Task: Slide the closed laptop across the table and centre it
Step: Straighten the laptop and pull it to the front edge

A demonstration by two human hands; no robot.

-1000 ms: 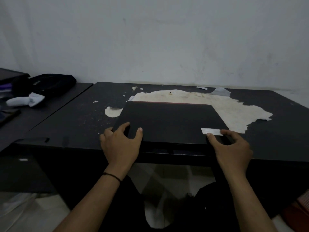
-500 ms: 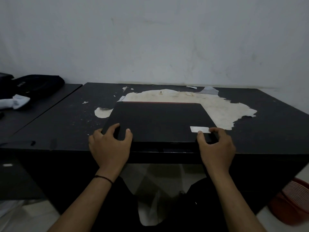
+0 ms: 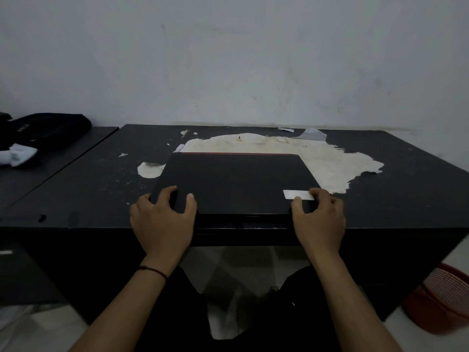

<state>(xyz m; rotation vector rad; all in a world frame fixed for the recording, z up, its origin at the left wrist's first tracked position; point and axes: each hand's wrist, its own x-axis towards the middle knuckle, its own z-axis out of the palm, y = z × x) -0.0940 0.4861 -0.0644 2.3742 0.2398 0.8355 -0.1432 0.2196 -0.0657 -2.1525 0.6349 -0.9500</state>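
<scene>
I see the closed black laptop [image 3: 234, 182] lying flat in the middle of the frame, on the near part of the dark table [image 3: 396, 189], its front edge close to the table's near edge and its far edge over the pale patch [image 3: 327, 158] where the surface has peeled. My left hand [image 3: 162, 219] clamps the laptop's lower left corner, thumb on the lid and fingers curled round the side. My right hand [image 3: 318, 218] grips the lower right corner, thumb just below a white sticker [image 3: 297, 194]. The 2 hands sit well apart. At the upper left of the frame a black bag [image 3: 50, 128] rests on a neighbouring surface, a white cloth [image 3: 19, 153] beside it. A red basket [image 3: 441, 301] shows at lower right
</scene>
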